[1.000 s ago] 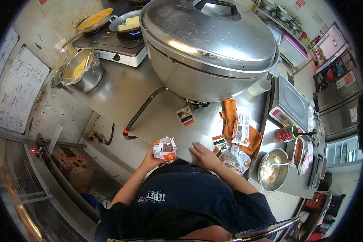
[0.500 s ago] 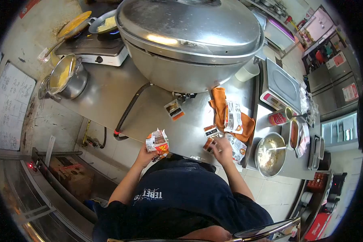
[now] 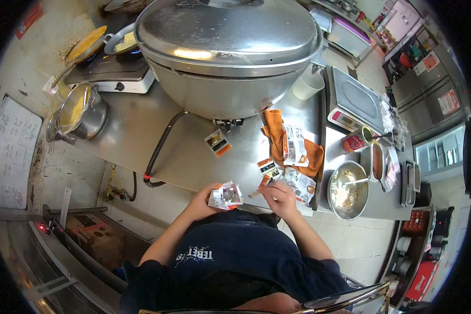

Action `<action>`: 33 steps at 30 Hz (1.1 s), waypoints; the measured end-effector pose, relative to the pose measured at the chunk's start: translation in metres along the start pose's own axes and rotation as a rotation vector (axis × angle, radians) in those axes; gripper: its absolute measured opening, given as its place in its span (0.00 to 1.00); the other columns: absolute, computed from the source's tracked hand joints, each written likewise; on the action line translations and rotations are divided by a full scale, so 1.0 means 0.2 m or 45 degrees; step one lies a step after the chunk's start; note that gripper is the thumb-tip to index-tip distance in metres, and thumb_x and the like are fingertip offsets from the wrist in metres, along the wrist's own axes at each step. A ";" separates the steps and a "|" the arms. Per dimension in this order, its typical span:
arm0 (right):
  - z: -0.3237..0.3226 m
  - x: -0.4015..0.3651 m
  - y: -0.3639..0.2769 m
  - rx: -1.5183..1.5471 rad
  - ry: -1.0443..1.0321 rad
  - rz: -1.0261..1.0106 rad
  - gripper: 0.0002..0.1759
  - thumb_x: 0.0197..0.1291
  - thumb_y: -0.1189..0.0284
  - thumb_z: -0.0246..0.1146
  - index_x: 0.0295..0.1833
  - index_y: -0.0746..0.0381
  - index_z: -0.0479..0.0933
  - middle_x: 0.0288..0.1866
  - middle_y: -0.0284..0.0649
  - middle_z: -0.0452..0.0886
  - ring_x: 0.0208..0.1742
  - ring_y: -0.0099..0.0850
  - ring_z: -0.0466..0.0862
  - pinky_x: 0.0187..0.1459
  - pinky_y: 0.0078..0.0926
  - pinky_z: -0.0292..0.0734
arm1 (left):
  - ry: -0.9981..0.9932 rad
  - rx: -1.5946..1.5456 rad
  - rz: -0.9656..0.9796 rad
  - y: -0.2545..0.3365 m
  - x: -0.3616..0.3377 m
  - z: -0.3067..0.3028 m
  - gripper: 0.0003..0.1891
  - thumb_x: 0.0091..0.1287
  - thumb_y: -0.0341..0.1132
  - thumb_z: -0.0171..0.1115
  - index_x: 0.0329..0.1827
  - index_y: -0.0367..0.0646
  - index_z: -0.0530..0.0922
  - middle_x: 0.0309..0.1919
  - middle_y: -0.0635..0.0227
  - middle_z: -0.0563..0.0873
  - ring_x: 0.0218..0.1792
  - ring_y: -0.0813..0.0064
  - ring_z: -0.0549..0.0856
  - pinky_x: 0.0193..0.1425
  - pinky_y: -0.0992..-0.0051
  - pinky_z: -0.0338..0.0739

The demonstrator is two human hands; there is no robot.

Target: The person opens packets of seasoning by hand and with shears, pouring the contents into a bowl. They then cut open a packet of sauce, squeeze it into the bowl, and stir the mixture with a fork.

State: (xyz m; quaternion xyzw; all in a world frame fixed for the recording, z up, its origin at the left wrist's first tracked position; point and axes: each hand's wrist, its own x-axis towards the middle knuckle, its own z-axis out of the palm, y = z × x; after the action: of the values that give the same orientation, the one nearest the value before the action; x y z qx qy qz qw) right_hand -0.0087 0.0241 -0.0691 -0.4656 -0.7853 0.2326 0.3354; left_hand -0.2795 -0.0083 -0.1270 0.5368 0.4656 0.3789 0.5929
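Observation:
My left hand holds a crumpled bunch of opened food packets at the front edge of the steel counter. My right hand is closed on a small orange sachet lifted off the counter. Just beyond it lie more packets and a small dark sachet. Another sachet lies further back under the big pot.
A huge lidded steel pot fills the back, with a black hose running from it. An orange cloth holds a packet. At right are a bowl of food, a can and a scale. At left are a pot and a gas stove.
My right hand picked a small sachet off the pile and drew it back toward my body. My left hand brought its packets right, closer to it. The view shifted left.

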 end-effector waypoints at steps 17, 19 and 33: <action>-0.14 0.10 -0.32 0.272 -0.382 -0.192 0.11 0.45 0.69 0.67 0.34 0.61 0.76 0.37 0.41 0.80 0.42 0.40 0.79 0.44 0.36 0.70 | -0.317 -0.146 -0.225 0.04 0.02 0.15 0.41 0.44 0.22 0.73 0.65 0.42 0.65 0.55 0.68 0.77 0.56 0.74 0.77 0.62 0.71 0.70; -0.15 0.08 -0.34 0.020 -0.355 -0.378 0.13 0.47 0.65 0.68 0.37 0.59 0.76 0.40 0.37 0.80 0.52 0.36 0.77 0.55 0.40 0.60 | -0.292 -0.183 -0.083 0.01 0.03 0.16 0.38 0.48 0.23 0.71 0.64 0.42 0.65 0.54 0.68 0.78 0.55 0.74 0.77 0.60 0.72 0.71; -0.03 -0.13 -0.13 -0.004 -0.019 -0.105 0.18 0.53 0.74 0.65 0.49 0.62 0.69 0.50 0.46 0.76 0.50 0.42 0.78 0.48 0.36 0.74 | -0.196 -0.389 -0.279 0.01 0.15 0.35 0.16 0.65 0.26 0.56 0.55 0.39 0.72 0.43 0.69 0.81 0.41 0.80 0.80 0.47 0.78 0.75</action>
State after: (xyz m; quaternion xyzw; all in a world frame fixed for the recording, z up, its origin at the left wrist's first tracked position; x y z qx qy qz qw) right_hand -0.0111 -0.0106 -0.0554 -0.4315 -0.8066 0.2209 0.3382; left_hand -0.2037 0.0013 -0.1292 0.4141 0.4118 0.3362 0.7388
